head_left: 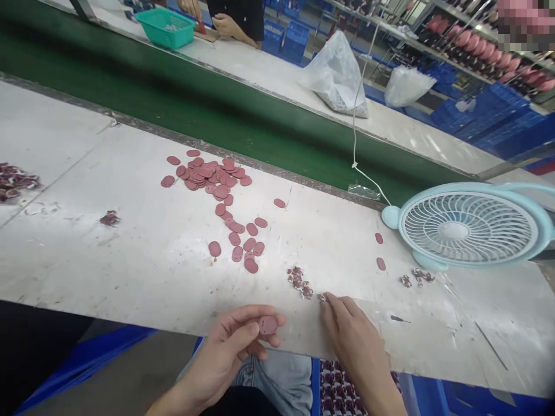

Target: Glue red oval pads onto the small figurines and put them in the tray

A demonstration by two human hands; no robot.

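Near the bench's front edge, my left hand (243, 335) pinches a flat, oval, dusty-red piece (268, 325) between thumb and fingers; small dark marks show on its face. My right hand (353, 332) rests on the white bench, its fingertips closed on a small brown-and-white piece (322, 297) whose kind I cannot make out. Just left of those fingertips lies a little heap of similar brown-and-white pieces (299, 282). Farther off, many loose red ovals (212, 173) are piled and scattered toward the bench's back edge.
A light-blue fan (454, 230) lies at the right, its cord running back. Small piles (15, 184) of dark pieces sit at far left. A thin rod (491, 345) and a pointed tool (399, 319) lie right. Across the green belt (195, 110), a person works beside a green basket (167, 34).
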